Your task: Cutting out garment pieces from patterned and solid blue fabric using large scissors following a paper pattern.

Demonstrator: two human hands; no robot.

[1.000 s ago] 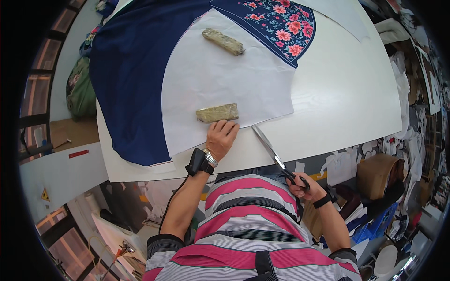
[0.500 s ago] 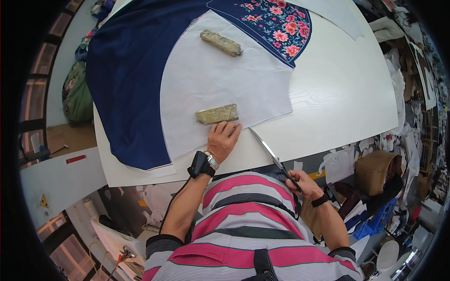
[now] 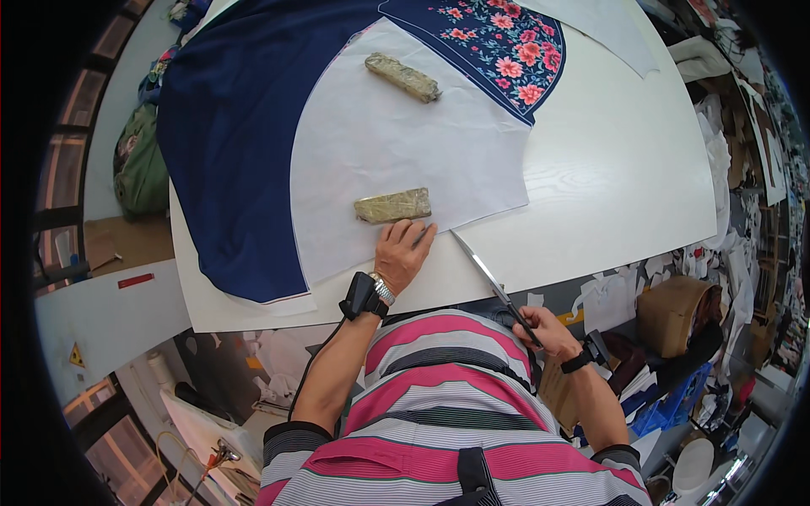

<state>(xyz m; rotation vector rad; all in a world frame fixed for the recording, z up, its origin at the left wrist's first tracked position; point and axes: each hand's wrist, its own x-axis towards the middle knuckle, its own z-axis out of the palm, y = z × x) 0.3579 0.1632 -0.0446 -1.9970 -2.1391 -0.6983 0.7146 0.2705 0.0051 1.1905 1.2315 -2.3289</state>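
Note:
A white pattern sheet (image 3: pixel 472 160) lies over navy fabric (image 3: pixel 224 160) on the white table. Printed fabric with pink flowers (image 3: pixel 506 63) shows past its upper right edge. My left hand (image 3: pixel 402 255) rests on the sheet near its front edge, fingers stretched out and holding nothing. Its fingertips reach the lower of two wrapped bar-shaped weights (image 3: pixel 393 205); the other weight (image 3: pixel 403 78) lies farther up the sheet. In my right hand (image 3: pixel 550 334) are long scissors (image 3: pixel 488 274), held by the handles below the table edge. Their tips touch or nearly touch the sheet's front edge.
The white table's front edge (image 3: pixel 582 268) runs close to my body. A brown cardboard box (image 3: pixel 675 314), a blue crate (image 3: pixel 675 396) and heaps of scraps are at the right. A green bag (image 3: pixel 139 164) sits beyond the table's left side.
The view has shifted very slightly. My left hand, the scissors and the weights keep their places on the sheet.

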